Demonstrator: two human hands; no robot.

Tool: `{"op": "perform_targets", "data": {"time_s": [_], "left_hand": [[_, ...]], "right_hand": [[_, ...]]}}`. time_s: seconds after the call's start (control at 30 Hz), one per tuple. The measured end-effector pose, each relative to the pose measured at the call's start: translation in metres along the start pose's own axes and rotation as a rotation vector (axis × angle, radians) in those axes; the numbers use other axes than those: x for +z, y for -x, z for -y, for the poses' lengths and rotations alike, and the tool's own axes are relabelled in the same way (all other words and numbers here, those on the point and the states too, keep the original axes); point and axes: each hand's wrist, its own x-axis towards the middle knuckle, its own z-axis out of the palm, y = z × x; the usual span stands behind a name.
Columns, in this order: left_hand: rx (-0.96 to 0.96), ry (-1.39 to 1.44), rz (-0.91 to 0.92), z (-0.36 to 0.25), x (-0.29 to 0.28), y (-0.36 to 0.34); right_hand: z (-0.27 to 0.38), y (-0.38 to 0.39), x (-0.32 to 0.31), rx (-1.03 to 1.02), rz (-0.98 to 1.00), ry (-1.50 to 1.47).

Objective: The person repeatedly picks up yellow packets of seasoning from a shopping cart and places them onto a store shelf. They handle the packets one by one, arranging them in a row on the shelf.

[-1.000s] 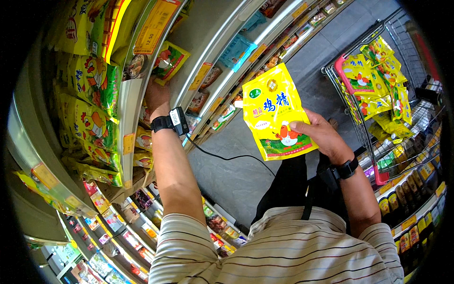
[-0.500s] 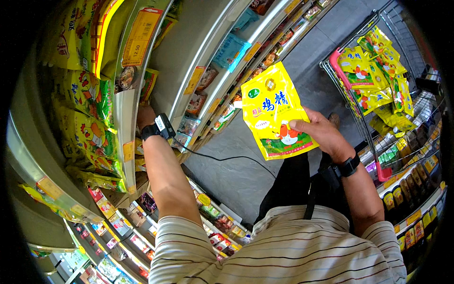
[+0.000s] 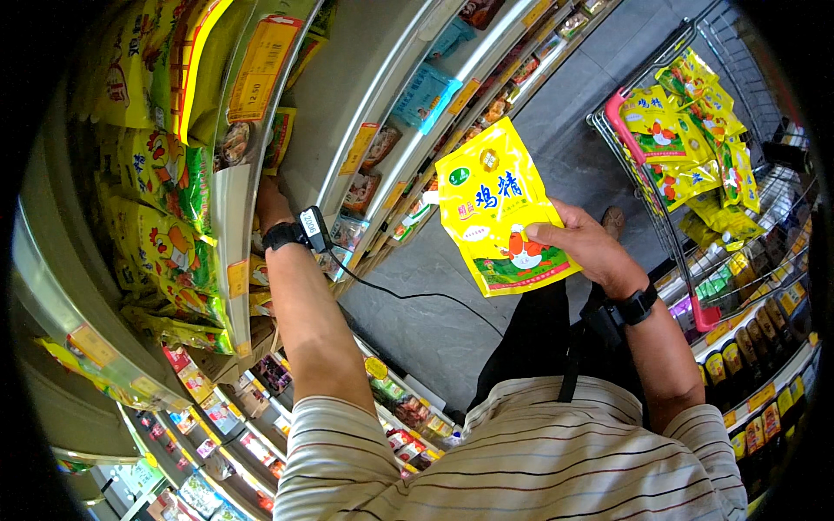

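Note:
My right hand (image 3: 584,245) grips a flat yellow seasoning pouch (image 3: 504,208) by its lower right side, thumb on the front. A cartoon chicken and a green band decorate the pouch. My left hand (image 3: 272,204) reaches in at a shelf below the front rail on the left; its fingers are hidden behind the shelf edge. Just beyond it, part of a yellow and green packet (image 3: 278,139) shows. Larger yellow-green bags (image 3: 165,252) with chicken pictures fill the upper shelf beside my left arm.
At the right stands a wire shopping cart (image 3: 621,130) with a pink-red handle, holding several yellow pouches (image 3: 651,122). Blue packets (image 3: 426,95) sit on a lower shelf ahead. A black cable (image 3: 417,295) hangs from my left wrist over the grey floor (image 3: 417,343).
The pouch in my right hand has shifted slightly left and tilted a little. My left hand and wrist have moved slightly, with the fingers still behind the shelf edge.

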Motion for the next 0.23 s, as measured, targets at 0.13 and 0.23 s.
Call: {"op": "perform_targets", "data": {"time_s": [0.13,0.23], "left_hand": [[-0.361,0.292,-0.017,-0.066,-0.011,0.006],[-0.361,0.406,-0.136,-0.075,-0.014,0.012]], "right_hand": [[0.003,-0.003,0.002,-0.024,-0.001,0.0],[0.007,-0.008,0.007,-0.039,0.034,0.027]]}}
